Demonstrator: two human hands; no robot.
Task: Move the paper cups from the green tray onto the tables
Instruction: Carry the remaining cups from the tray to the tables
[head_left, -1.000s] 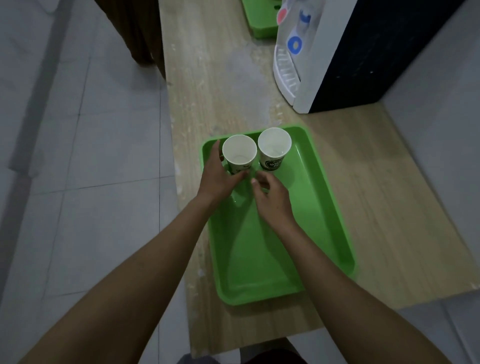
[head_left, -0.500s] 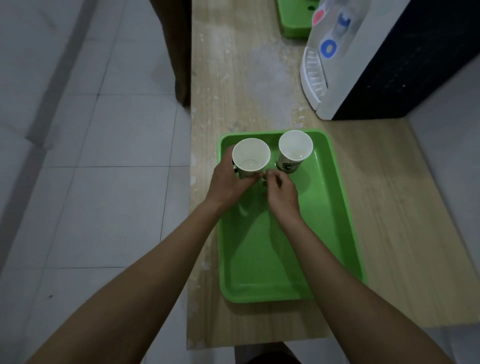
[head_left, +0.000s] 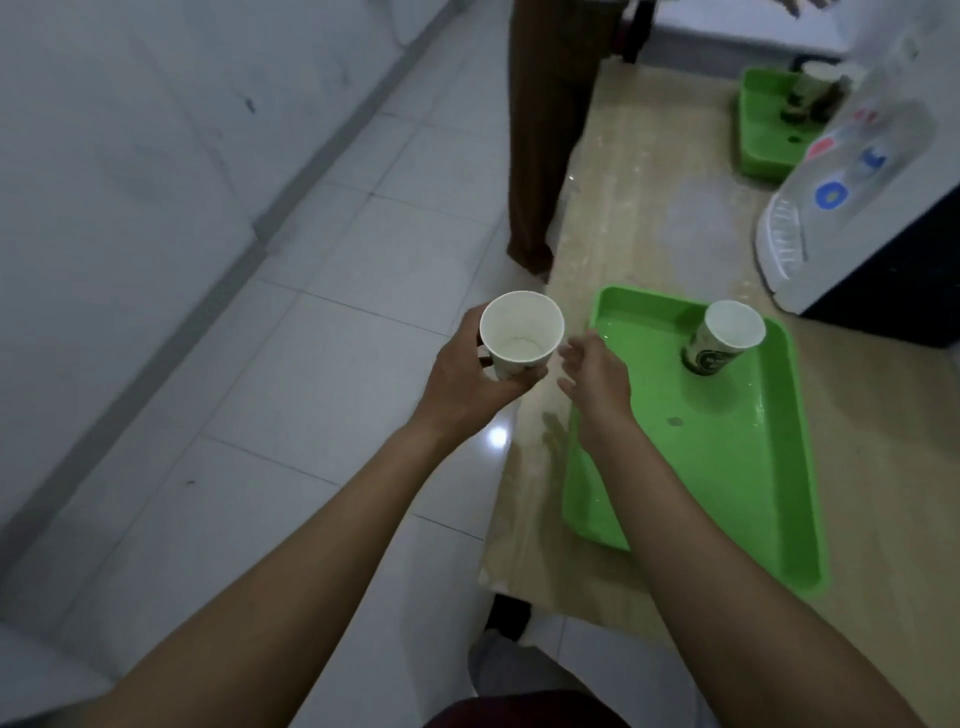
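Observation:
My left hand (head_left: 470, 374) grips a white paper cup (head_left: 521, 332), held upright over the floor just left of the wooden counter's edge. My right hand (head_left: 597, 376) hovers beside it with relaxed fingers, holding nothing, above the near-left corner of the green tray (head_left: 727, 467). A second paper cup (head_left: 722, 338) with a dark printed band stands at the tray's far end.
The tray lies on a light wooden counter (head_left: 649, 218). A white water dispenser (head_left: 841, 208) stands at the right. Another green tray (head_left: 763, 130) with cups sits further back. A person's trouser leg (head_left: 545, 156) stands by the counter's left edge. Grey tiled floor lies to the left.
My left hand has lifted one cup off the tray and carried it left past the counter edge. My right hand has let go and opened. The view has swung left.

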